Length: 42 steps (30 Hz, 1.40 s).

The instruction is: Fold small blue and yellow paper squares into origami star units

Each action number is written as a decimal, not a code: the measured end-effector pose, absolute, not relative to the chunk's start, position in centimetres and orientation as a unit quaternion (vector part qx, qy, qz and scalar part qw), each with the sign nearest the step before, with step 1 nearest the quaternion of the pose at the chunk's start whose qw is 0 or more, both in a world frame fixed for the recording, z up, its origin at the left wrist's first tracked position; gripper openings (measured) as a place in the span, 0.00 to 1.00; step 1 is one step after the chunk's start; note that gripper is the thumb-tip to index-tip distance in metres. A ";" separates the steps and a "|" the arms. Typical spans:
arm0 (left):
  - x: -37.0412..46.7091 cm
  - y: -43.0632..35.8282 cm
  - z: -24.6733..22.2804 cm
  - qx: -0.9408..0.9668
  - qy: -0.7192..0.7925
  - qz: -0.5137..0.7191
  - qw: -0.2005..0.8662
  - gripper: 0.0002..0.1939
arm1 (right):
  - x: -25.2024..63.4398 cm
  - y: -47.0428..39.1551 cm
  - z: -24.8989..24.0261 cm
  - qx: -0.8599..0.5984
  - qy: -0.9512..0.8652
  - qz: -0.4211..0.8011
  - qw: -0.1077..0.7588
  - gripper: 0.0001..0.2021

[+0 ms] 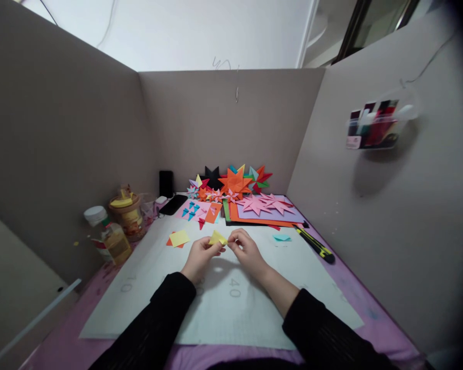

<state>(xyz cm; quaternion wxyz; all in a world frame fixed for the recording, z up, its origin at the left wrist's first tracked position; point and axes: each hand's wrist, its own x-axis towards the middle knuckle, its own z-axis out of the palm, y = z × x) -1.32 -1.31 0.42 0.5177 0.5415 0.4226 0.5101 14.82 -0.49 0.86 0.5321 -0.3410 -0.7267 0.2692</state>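
Note:
Between my hands, above the white mat (231, 318), is a small piece of folded yellow paper (217, 238). My left hand (203, 254) pinches it from below and the left, thumb on the near side. The fingers of my right hand (249, 252) are closed at its right corner. Left of my left hand, a yellow paper square (179, 238) lies on an orange one (170, 241). To the right of my right hand rests a folded turquoise paper piece (282, 238).
Paper stars (236, 182) stand along the back wall, with pink stars (256, 204) on coloured sheets in front. A yellow-black utility knife (316, 245) lies right. A glue bottle (113, 239), a pot (128, 216) and a phone (173, 204) are left. Grey panels enclose three sides.

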 end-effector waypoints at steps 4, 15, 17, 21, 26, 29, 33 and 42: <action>-1.2 -1.3 0.4 0.534 0.420 0.507 0.530 0.15 | 14.6 -0.5 0.7 -0.353 -0.719 0.270 0.535 0.05; -0.8 -1.3 0.4 0.567 0.415 0.504 0.502 0.12 | 13.5 -0.2 0.0 -0.366 -0.585 0.473 0.548 0.05; -0.7 -1.4 0.4 0.570 0.420 0.505 0.494 0.12 | 13.3 -0.1 -0.2 -0.370 -0.572 0.471 0.560 0.06; -0.6 -1.3 0.3 0.574 0.432 0.510 0.473 0.13 | 12.9 -0.3 -0.7 -0.368 -0.588 0.433 0.576 0.07; -0.7 -1.2 0.3 0.559 0.473 0.519 0.441 0.13 | 12.6 -0.6 -0.8 -0.374 -0.602 0.423 0.564 0.08; -1.0 -1.0 0.4 0.542 0.484 0.523 0.446 0.13 | 12.7 -0.5 -0.7 -0.368 -0.583 0.461 0.559 0.11; -1.5 -0.8 0.5 0.525 0.489 0.537 0.443 0.12 | 13.2 -0.3 -0.6 -0.352 -0.554 0.510 0.556 0.13; -1.4 -0.9 0.4 0.601 0.475 0.481 0.427 0.11 | 13.5 0.1 -1.3 -0.409 -0.630 0.451 0.482 0.07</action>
